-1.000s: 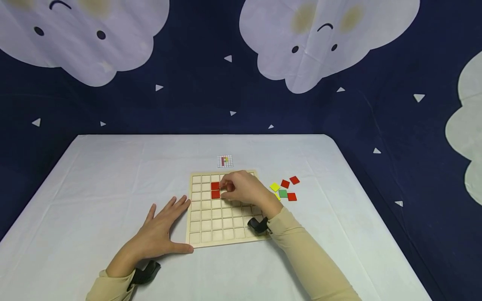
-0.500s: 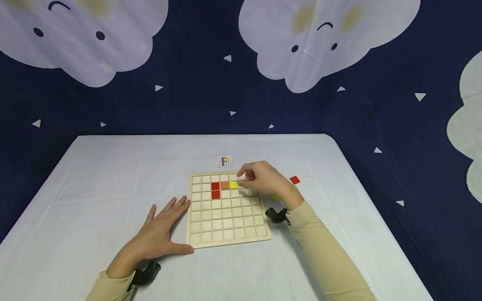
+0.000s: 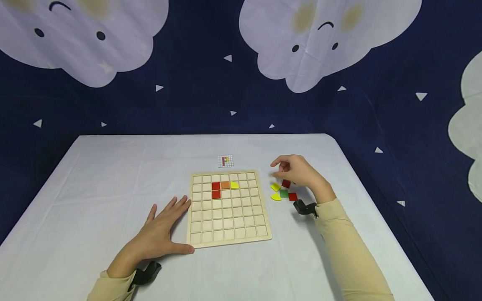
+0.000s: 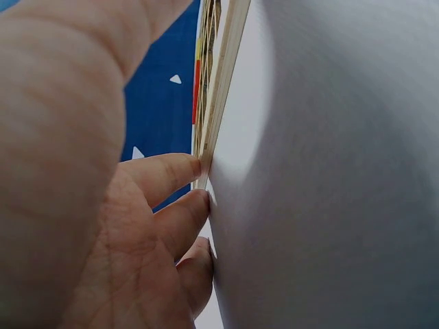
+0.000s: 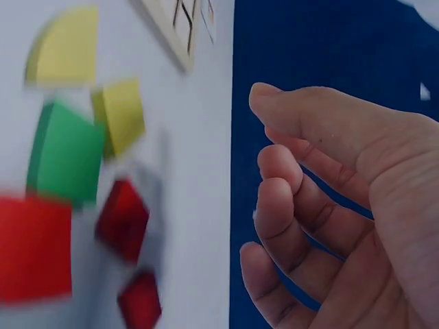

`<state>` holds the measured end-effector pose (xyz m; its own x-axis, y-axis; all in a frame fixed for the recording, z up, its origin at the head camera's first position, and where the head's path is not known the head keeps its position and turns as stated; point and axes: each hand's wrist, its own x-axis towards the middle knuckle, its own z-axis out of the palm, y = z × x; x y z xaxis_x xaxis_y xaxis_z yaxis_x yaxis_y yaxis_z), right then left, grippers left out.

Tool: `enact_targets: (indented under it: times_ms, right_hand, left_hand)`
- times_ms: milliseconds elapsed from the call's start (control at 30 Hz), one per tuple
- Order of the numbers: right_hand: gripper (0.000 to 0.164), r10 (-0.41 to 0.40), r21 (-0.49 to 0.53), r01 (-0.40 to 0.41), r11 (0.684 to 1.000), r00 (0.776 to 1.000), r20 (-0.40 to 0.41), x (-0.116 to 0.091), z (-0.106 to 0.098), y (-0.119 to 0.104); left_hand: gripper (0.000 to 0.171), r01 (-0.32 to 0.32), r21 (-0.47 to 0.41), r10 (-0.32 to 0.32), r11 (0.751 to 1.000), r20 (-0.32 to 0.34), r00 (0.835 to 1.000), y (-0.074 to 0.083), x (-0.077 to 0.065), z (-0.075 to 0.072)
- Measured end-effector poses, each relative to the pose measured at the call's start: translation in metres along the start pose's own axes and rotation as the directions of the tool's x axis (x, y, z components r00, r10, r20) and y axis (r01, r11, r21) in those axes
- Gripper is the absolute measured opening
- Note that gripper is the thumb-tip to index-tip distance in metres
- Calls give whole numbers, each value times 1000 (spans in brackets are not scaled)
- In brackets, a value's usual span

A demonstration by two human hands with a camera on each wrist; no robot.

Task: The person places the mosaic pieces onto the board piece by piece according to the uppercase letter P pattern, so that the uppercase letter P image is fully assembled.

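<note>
My left hand (image 3: 162, 232) lies spread at the left side of a wooden grid board (image 3: 227, 225), its fingertips and thumb touching the edge. In the left wrist view, fingertips (image 4: 186, 166) meet that edge. On the board sit two red tiles (image 3: 216, 190), an orange tile (image 3: 225, 184) and a yellow piece (image 3: 234, 184). My right hand (image 3: 299, 170) hovers above loose tiles right of the board, fingers loosely bent, holding nothing. Beneath it are a green tile (image 5: 65, 154), a yellow square tile (image 5: 123, 116), a yellow quarter-circle piece (image 5: 65, 48) and red tiles (image 5: 31, 250).
A small card (image 3: 226, 161) with a coloured grid pattern lies behind the board. White cloth covers the table (image 3: 113, 179). A dark blue backdrop (image 3: 196, 108) with clouds and triangles hangs behind.
My right hand has moved from over the board rightward to above the loose tiles. The orange and yellow pieces on the board are uncovered. The left hand has stayed still.
</note>
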<state>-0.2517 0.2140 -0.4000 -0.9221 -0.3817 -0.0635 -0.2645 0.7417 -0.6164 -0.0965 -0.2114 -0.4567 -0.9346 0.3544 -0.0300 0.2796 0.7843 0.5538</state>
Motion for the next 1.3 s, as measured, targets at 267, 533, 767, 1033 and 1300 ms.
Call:
enact_targets:
  times_ms: [267,533,767,1033,1300]
  right_hand:
    - [35,106,87,-107,990,994,19,-10,-21,42]
    - [44,156,177,-172,969,983,101,-21,-29,75]
    - [44,191,189,-216,958,971,140,-22,-30,94]
    - [44,219,195,-252,948,959,179,-21,-31,96]
    - [44,229,192,-262,946,957,178,-20,-31,95]
  left_hand:
    - [131,4,0,-4,1000,2,1000,0,1,0]
    - [131,10,2,-10,1000,7,1000,-1,2,0]
    - [131,6,-5,-6,1000,8,1000,0,1,-1]
    - [131,2,-1,-2,1000,8,1000,-1,1,0]
    - [131,-1,-4,1,1000,8,1000,0,1,-1]
